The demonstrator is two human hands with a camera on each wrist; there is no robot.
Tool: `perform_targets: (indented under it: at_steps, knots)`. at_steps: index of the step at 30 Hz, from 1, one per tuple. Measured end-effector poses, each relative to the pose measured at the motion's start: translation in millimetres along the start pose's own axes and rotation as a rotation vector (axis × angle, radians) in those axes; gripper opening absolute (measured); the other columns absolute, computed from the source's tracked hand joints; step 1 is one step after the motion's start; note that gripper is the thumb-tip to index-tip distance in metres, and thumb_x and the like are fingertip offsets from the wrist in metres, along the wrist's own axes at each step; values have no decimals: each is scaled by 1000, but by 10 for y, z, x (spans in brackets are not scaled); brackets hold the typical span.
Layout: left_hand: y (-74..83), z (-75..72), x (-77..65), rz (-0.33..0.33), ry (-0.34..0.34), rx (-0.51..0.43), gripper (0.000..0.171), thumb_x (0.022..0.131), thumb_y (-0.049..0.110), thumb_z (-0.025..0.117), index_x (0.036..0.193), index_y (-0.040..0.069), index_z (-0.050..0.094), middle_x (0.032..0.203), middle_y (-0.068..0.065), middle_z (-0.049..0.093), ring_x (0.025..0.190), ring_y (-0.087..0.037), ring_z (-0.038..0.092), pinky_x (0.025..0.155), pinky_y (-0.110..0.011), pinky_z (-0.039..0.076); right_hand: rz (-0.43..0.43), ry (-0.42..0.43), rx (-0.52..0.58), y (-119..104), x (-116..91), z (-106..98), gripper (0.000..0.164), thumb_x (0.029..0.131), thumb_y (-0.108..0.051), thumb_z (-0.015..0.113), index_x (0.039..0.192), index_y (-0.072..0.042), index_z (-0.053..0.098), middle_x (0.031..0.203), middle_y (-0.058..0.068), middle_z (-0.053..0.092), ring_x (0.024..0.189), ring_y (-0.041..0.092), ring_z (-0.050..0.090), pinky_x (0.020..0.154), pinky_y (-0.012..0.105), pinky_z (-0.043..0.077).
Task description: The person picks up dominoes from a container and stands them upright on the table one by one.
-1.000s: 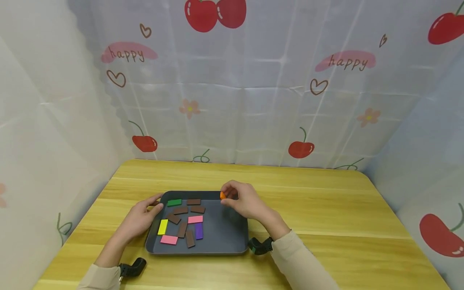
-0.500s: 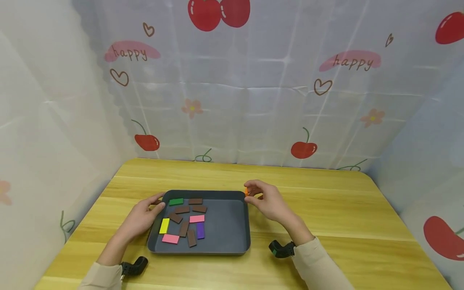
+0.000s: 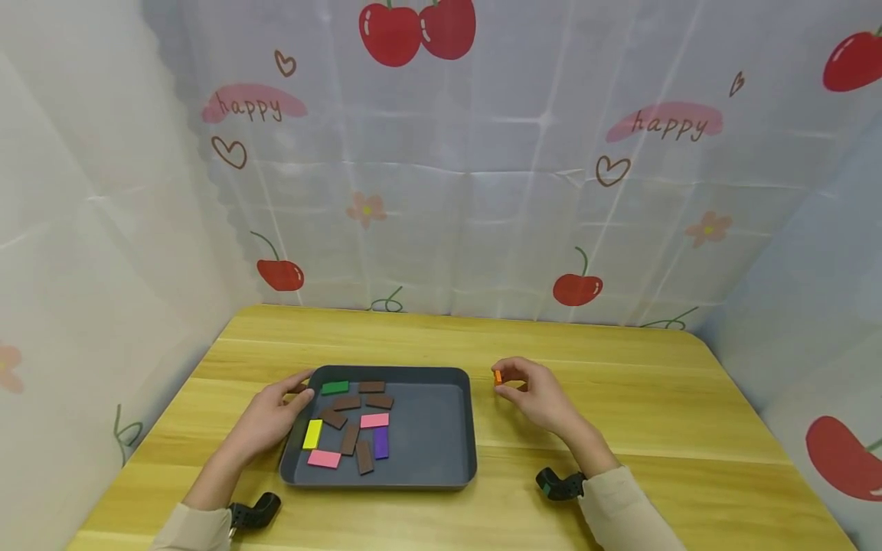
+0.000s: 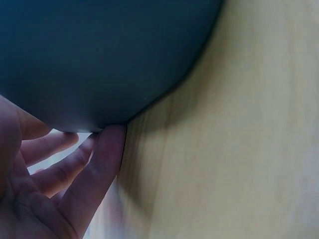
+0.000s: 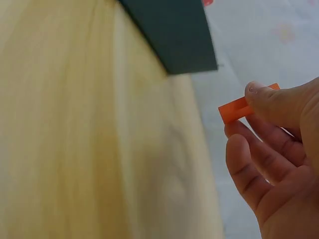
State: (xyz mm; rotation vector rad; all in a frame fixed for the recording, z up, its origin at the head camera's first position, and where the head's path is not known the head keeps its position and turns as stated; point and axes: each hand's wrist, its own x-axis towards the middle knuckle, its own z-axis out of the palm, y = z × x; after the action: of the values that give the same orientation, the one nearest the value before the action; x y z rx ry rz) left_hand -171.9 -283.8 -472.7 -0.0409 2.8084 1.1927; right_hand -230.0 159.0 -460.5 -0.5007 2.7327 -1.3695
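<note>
My right hand (image 3: 540, 394) pinches a small orange domino block (image 3: 498, 378) between thumb and fingertips, above the table to the right of the tray. In the right wrist view the block (image 5: 233, 110) is a thin rectangle, with the thumb across one broad side. My left hand (image 3: 262, 419) holds the left side of a dark grey tray (image 3: 434, 425), its thumb at the rim. From the left wrist, fingertips (image 4: 112, 139) show against the tray's outer wall; the thumb's contact is hidden. Inside the tray lie several brown blocks (image 3: 350, 439), plus green (image 3: 335, 388), yellow (image 3: 312, 434), purple (image 3: 381, 442) and pink (image 3: 325, 459) ones.
The tray stands on a wooden table (image 3: 620, 398). A pale curtain (image 3: 441, 229) with cherry prints closes off the back and both sides. Black wrist devices (image 3: 561, 485) sit near both sleeves.
My right hand has carried the orange domino block rightward from over the tray, past its right rim, and out over the table. The left hand stays at the tray's left side.
</note>
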Motion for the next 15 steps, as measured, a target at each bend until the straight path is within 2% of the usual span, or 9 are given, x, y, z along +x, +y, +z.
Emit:
perform_targets:
  at_steps: [5,15]
  knots:
    - [6,1,15,17,11,8,55,109,32,53,157,9,44,138,-23,62,116,-33,64,99,-53,54,19,1,28,167,-18,-51,30,93,-5,75,122,-5,69,116,10,72,112,29,70,91,40,60]
    - [22,-15,-33,21,6,18,56,108,31,54,157,6,43,138,-24,61,123,-40,60,103,-59,50,84,17,26,356,-58,14,29,93,-10,76,121,-13,70,110,3,74,105,19,71,90,34,59]
